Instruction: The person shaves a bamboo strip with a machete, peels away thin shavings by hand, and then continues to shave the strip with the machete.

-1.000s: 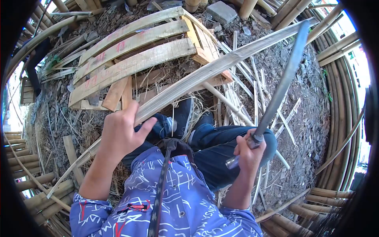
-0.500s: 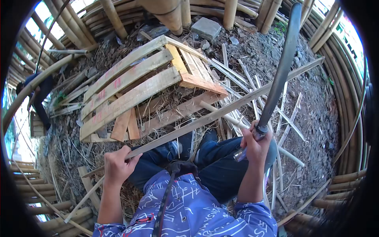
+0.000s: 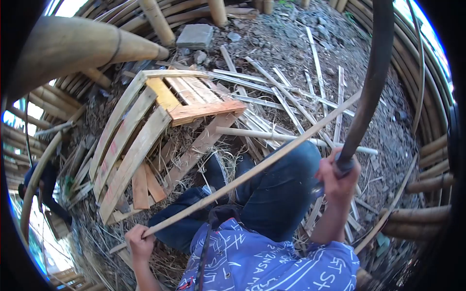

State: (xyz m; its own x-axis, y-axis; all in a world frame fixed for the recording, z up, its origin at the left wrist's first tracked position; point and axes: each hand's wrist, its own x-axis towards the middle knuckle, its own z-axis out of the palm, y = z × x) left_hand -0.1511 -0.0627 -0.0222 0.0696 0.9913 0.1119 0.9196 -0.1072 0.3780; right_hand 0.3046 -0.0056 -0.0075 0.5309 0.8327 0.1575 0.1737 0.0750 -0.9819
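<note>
My left hand [image 3: 140,241] is closed around the lower end of a long, narrow wooden strip [image 3: 252,170], which slants up to the right across my legs. In my right hand [image 3: 338,175] is the handle of a machete, fingers wrapped round it. Its long dark blade [image 3: 373,82] rises past the top of the view, overlapping the strip's far end. A slatted wooden crate [image 3: 206,113] lies on the ground ahead, left of the strip. Beyond my knee, a pale round stick [image 3: 262,135] passes under the strip.
Thin split strips [image 3: 289,104] lie scattered on the stony ground ahead and right. A grey concrete block [image 3: 195,36] sits behind the crate. A thick bamboo pole [image 3: 73,46] juts in at upper left. Bamboo railings surround the area. Another person [image 3: 44,184] is at far left.
My view has turned to the right, so the crate appears further left. The machete has moved right, closer to the camera. The strip now slants more steeply, its broad side turned differently; both hands keep their hold.
</note>
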